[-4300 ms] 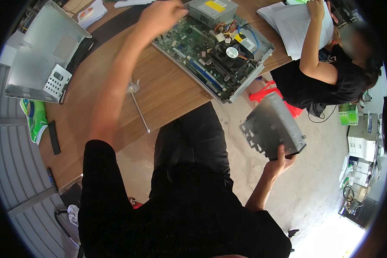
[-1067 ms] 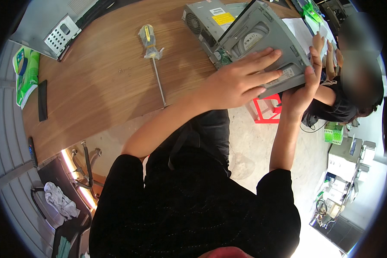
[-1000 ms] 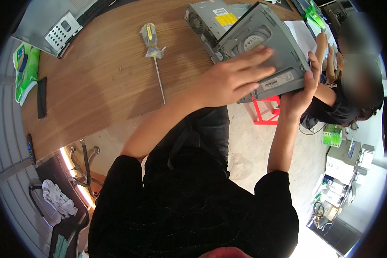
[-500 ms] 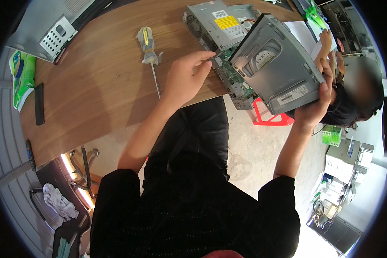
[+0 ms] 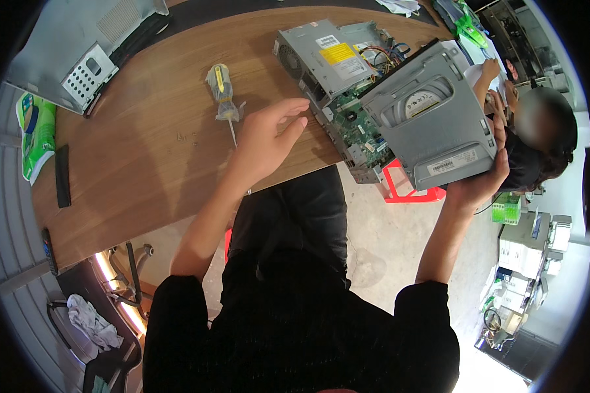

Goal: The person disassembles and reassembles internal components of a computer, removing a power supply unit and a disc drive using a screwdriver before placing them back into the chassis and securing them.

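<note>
A grey metal drive cage (image 5: 462,134), with a hard drive (image 5: 418,103) showing through its oval cutout, is tilted over the right side of an opened desktop computer case. My right hand (image 5: 475,187) grips the cage by its lower right edge. Under and left of it lies a green circuit board (image 5: 357,124), partly covered. A power supply (image 5: 308,42) with a yellow label sits at the far end of the case. My left hand (image 5: 269,134) is held just left of the case, thumb and fingers apart, holding nothing. Behind that hand lies a wrapped screwdriver (image 5: 221,85), its shaft partly hidden.
A computer side panel (image 5: 39,56) stands at the far left of the wooden table (image 5: 144,98), near a green packet (image 5: 38,137) and a black strip (image 5: 62,175). Another person (image 5: 537,144) works at the right. A red stool (image 5: 400,187) stands below the case.
The drive cage has shifted right relative to the case, uncovering more of the board and coloured wires. My left hand has drawn away from the case's edge. The whole view has shifted slightly.
</note>
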`<state>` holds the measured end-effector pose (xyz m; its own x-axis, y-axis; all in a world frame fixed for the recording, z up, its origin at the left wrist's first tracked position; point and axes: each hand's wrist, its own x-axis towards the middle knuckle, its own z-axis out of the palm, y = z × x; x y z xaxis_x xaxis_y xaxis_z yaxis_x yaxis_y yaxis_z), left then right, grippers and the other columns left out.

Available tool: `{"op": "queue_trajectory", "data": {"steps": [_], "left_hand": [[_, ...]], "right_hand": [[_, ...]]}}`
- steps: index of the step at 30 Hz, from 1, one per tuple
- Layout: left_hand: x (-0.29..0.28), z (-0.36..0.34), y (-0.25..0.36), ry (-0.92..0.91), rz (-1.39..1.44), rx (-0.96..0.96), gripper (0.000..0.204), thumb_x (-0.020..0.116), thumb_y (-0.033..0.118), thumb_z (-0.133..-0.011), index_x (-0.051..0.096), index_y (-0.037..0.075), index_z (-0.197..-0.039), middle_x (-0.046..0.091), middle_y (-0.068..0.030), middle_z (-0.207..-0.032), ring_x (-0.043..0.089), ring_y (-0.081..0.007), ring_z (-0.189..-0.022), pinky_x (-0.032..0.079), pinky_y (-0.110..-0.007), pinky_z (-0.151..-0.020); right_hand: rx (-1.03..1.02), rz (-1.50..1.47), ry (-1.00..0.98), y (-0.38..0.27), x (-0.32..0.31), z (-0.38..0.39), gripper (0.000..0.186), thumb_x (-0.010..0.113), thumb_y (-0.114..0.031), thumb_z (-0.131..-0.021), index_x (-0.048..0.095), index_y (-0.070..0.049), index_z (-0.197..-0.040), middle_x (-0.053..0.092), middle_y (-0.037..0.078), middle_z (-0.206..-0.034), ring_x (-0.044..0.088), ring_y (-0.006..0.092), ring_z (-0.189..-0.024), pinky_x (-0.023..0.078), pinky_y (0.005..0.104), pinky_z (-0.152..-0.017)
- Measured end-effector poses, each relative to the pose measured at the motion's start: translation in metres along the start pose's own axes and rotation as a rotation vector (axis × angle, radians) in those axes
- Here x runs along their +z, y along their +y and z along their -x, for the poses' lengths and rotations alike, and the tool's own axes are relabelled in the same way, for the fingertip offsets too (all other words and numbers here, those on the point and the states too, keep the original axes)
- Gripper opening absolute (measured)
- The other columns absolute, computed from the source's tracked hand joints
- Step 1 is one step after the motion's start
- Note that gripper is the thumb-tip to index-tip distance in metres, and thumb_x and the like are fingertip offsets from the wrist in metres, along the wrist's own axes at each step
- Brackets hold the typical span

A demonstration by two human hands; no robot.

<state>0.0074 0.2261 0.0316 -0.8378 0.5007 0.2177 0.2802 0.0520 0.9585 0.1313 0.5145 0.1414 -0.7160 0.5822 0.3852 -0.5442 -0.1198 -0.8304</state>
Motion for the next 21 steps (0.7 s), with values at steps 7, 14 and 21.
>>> {"op": "queue_trajectory", "data": {"steps": [7,14,21], "left_hand": [[0.035,-0.012,0.034,-0.324,0.272,-0.062,0.042,0.057,0.014,-0.099,0.049,-0.007,-0.134,0.061,-0.0188,-0.129,0.058,-0.0220,-0.120,0.045,-0.033,-0.103],[0.070,-0.061,0.051,-0.596,0.424,-0.072,0.054,0.047,0.035,-0.104,0.045,-0.006,-0.139,0.056,-0.0127,-0.132,0.054,-0.0214,-0.123,0.042,-0.037,-0.108],[0.100,-0.063,0.062,-0.625,0.641,-0.141,0.076,0.063,0.047,-0.092,0.036,-0.004,-0.141,0.053,-0.0140,-0.132,0.051,-0.0240,-0.122,0.042,-0.040,-0.102]], "right_hand": [[-0.195,-0.136,0.279,0.025,-0.003,0.019,0.057,0.047,-0.040,-0.093,0.049,-0.002,-0.134,0.058,0.013,-0.126,0.054,0.0274,-0.120,0.041,0.0423,-0.105],[-0.318,-0.044,0.348,0.031,0.003,0.035,0.069,0.053,-0.051,-0.086,0.042,-0.005,-0.136,0.057,0.014,-0.123,0.056,0.0281,-0.117,0.045,0.0428,-0.101],[-0.314,-0.170,0.486,0.013,-0.025,0.049,0.071,0.051,-0.056,-0.087,0.042,-0.005,-0.137,0.058,0.014,-0.123,0.057,0.0288,-0.115,0.045,0.0433,-0.099]]}}
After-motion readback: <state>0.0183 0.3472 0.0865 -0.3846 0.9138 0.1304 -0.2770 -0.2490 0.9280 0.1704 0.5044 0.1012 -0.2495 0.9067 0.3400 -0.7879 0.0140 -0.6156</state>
